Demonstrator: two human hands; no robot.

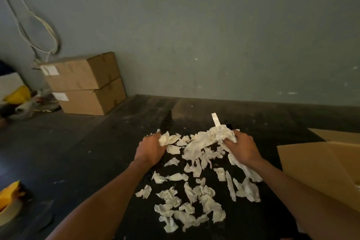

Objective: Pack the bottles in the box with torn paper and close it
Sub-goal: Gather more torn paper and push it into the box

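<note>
A heap of torn white paper scraps (194, 197) lies scattered on the dark floor in front of me. My left hand (150, 149) is closed around a small wad of the paper at the heap's far left. My right hand (242, 147) grips a bigger crumpled bunch of paper (214, 136) at the far right, with strips hanging below it. An open cardboard box (319, 171) with a raised flap stands at the right edge. No bottles are visible.
Two closed cardboard boxes (87, 84) are stacked against the grey wall at the back left. A dark textured object (166, 122) pokes up behind my left hand. A yellow object (11, 195) lies at the lower left, clutter (21, 101) at the far left.
</note>
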